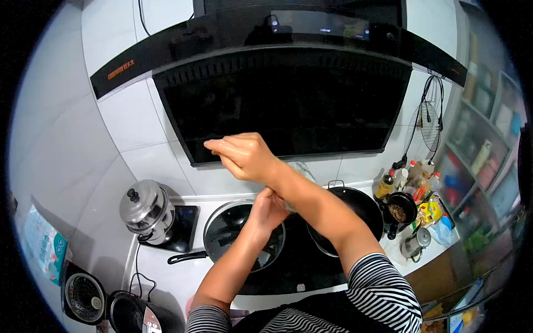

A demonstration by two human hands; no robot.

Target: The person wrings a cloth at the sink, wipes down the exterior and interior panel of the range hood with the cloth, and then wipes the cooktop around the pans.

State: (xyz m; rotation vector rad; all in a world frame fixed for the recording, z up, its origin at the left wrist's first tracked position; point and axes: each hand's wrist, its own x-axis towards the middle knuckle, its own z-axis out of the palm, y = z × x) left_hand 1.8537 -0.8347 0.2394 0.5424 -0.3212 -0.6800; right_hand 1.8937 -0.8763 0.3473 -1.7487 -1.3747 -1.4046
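My right hand (239, 155) is raised in front of the dark range hood, its fingers bent and pressed together, with nothing visible in them. Its skin looks wet and shiny. Just below, my left hand (269, 208) is closed at the right wrist, thumb against its underside. A pale grey cloth (301, 171) shows behind the right forearm and seems to be in the left hand; most of it is hidden. Beneath my arms are a lidded frying pan (225, 230) on the left and a black wok (355, 205) on the right.
A steel steamer pot (145, 213) stands at the left, near an open rice cooker (127, 313). Sauce bottles (386, 183), a small black pan (401, 208) and a metal jug (416, 243) crowd the right counter. The range hood (288, 105) spans the wall ahead.
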